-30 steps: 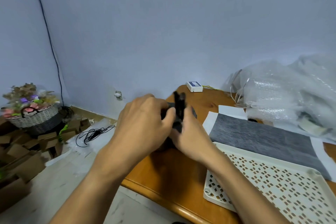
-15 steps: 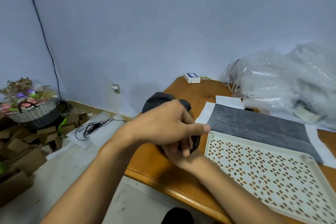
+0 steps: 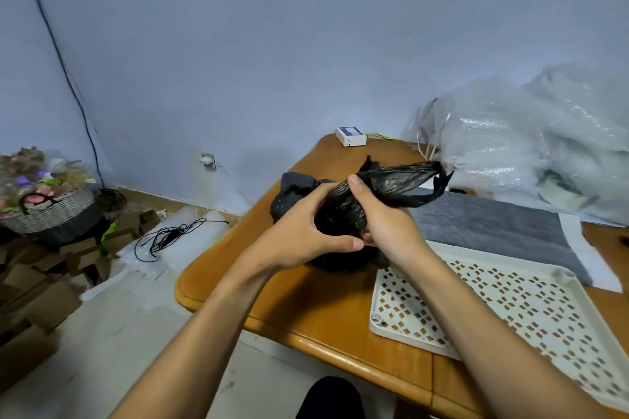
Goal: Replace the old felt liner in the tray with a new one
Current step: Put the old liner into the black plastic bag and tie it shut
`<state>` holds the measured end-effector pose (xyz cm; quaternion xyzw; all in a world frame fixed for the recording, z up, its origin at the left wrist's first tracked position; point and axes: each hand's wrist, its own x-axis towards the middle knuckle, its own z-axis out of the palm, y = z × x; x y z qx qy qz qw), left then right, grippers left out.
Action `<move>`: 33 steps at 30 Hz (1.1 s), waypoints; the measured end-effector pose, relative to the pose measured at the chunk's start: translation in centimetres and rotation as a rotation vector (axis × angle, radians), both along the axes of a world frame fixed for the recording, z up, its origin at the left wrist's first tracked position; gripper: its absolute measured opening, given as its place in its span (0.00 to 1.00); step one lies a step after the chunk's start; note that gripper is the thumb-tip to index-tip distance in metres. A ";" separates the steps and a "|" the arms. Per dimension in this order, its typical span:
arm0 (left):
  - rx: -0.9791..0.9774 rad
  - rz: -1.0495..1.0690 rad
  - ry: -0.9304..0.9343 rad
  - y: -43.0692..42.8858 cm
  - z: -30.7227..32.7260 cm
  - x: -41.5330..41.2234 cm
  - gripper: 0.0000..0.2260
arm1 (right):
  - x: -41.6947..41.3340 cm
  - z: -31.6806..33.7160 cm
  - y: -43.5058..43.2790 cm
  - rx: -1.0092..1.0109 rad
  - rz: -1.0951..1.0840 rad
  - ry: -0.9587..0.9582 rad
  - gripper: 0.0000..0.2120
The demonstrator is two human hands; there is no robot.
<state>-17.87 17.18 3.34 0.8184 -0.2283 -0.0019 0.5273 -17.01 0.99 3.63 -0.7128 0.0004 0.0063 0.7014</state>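
Over the desk's near-left corner: both hands meet around a crumpled black plastic bag (image 3: 343,214).
Left hand (image 3: 299,235): grip clenched on the bag's left side, thumb pointing right beneath it.
Right hand (image 3: 381,221): grip grasping the bag from the right, thumb pressed on top.
Bag: thin, glossy, wrinkled; a twisted tail (image 3: 408,180) sticks out rightward above the right hand.
Old liner (image 3: 296,180): a dark grey fold shows behind the left hand; most of it is hidden, and whether it sits inside the bag cannot be told.
New felt liner (image 3: 493,228): flat grey sheet on white paper (image 3: 589,255), just beyond the tray.
Tray (image 3: 476,303): white, perforated, bare, on the desk (image 3: 306,303); its right end is cut off.
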 end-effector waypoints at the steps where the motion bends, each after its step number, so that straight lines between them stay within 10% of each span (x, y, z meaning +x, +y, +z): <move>1: 0.027 0.022 -0.003 -0.3 -0.5 0.3 0.25 | 0.1 0.0 -0.3 -0.018 -0.017 0.013 0.19; 6: 0.059 0.082 0.016 -1.9 -1.8 0.9 0.07 | 0.5 0.1 -1.0 0.074 -0.025 0.029 0.18; 12: -0.509 0.263 0.258 -2.1 -2.0 1.5 0.13 | 1.5 -1.3 -2.1 0.503 0.162 0.003 0.04; 15: -0.837 0.130 0.417 -2.2 -1.8 1.5 0.13 | 1.7 -2.0 -2.0 0.588 0.168 0.105 0.22; 18: -0.664 0.136 0.302 -2.9 -2.0 1.2 0.14 | 1.7 -2.2 -1.9 0.556 0.231 0.100 0.32; 21: -0.287 0.178 0.046 -3.3 -2.7 1.2 0.18 | 1.1 -1.5 -1.7 0.284 0.327 0.024 0.17; 27: 0.180 0.057 -0.219 -3.5 -3.3 0.5 0.14 | 0.6 -0.9 -1.8 -0.223 0.275 0.009 0.36; 33: 0.163 -0.069 0.036 -2.3 -2.3 0.6 0.13 | 0.2 -0.9 -2.4 -0.211 0.249 0.058 0.35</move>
